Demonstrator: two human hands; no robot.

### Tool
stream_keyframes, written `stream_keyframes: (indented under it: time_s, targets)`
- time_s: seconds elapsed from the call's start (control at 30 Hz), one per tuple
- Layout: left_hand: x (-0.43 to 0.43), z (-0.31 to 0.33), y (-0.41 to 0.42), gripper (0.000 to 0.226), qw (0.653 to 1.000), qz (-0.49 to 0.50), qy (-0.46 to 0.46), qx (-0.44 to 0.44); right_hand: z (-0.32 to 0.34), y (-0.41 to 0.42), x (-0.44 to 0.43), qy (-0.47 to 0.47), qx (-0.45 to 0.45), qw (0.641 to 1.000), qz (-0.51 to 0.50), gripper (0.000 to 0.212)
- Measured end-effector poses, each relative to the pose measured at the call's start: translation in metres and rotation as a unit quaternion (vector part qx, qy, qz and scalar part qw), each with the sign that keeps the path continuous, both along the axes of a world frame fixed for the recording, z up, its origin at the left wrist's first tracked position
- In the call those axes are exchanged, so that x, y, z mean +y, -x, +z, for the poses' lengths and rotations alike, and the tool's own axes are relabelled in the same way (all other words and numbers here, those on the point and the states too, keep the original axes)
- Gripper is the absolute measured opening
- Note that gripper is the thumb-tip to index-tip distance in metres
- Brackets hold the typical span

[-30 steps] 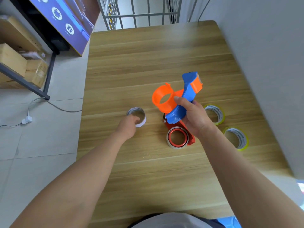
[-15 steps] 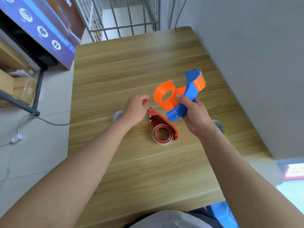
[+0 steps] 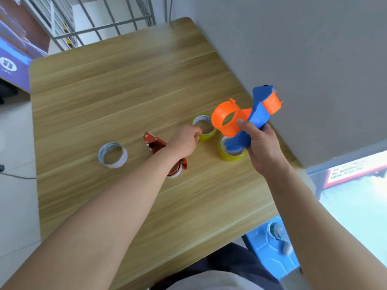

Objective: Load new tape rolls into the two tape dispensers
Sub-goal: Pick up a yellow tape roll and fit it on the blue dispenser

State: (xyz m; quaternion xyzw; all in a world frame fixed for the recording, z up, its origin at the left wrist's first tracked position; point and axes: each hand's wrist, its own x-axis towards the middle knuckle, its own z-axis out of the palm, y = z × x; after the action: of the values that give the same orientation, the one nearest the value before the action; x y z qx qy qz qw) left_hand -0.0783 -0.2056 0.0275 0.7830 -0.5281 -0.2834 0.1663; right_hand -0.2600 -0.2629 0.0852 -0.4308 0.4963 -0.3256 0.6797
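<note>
My right hand (image 3: 261, 149) holds a blue tape dispenser (image 3: 258, 114) by its handle, raised above the table, with its orange spool hub empty. My left hand (image 3: 185, 141) reaches over the table and its curled fingertips close on the near rim of a yellow tape roll (image 3: 206, 136) lying flat. A second yellow roll (image 3: 230, 156) lies just below the blue dispenser. A red dispenser (image 3: 154, 143) with a roll in it lies on the table, partly hidden under my left forearm. Further left lies a white tape roll (image 3: 112, 155).
The wooden table (image 3: 125, 91) butts against a grey wall (image 3: 293, 49) on the right. A metal grid rack (image 3: 100, 24) stands behind the far edge. A blue plastic object (image 3: 272, 248) sits on the floor near the front right corner.
My left hand has left the white roll, crossed over the red dispenser to the right and reached the yellow roll. The view has swung right; my right hand keeps the blue dispenser raised.
</note>
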Motion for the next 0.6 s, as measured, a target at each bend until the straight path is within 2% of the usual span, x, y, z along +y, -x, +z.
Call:
stream_keyframes:
  time_s: [0.13,0.23,0.37,0.53,0.6]
  targets:
    - [-0.018,-0.021,0.007,0.044,0.996,-0.054,-0.042,-0.053,-0.008,0.018,-0.012,0.011,-0.003,1.000,-0.010,0.032]
    - [-0.031,-0.033,0.010,0.046,0.989,-0.086,-0.081,-0.093,-0.012,0.028,-0.018,0.002,0.008,1.000,-0.011,0.039]
    - [-0.043,-0.042,0.014,0.044,0.987,-0.077,-0.094,-0.106,-0.014,0.033,-0.022,-0.003,0.016,1.000,-0.005,0.049]
    - [-0.043,-0.051,0.012,0.020,0.981,-0.061,-0.102,-0.156,-0.011,0.032,-0.025,0.001,0.025,1.000,0.008,0.063]
    - [-0.043,-0.045,0.007,0.016,0.989,-0.018,-0.074,-0.127,-0.008,0.031,-0.026,0.004,0.022,1.000,0.013,0.059]
